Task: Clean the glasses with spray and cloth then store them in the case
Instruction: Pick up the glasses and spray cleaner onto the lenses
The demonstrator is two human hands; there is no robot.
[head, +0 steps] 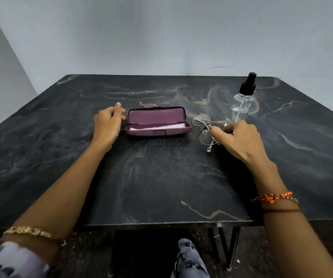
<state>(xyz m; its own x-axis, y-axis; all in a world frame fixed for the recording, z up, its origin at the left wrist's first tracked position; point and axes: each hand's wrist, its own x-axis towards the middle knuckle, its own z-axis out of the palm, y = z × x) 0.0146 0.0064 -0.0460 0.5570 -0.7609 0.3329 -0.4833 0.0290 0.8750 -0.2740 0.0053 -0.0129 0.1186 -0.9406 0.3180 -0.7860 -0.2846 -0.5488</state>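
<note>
A purple glasses case lies open in the middle of the dark marble table, with a pale cloth inside its lower half. Thin metal-framed glasses lie just right of the case. My right hand pinches the glasses at the bridge, fingers closed on the frame. A clear spray bottle with a black nozzle stands behind my right hand. My left hand rests loosely curled at the case's left end, touching or nearly touching it; I cannot tell which.
The table's front edge runs near my lap, with black metal legs below it. A pale wall stands right behind the table's far edge.
</note>
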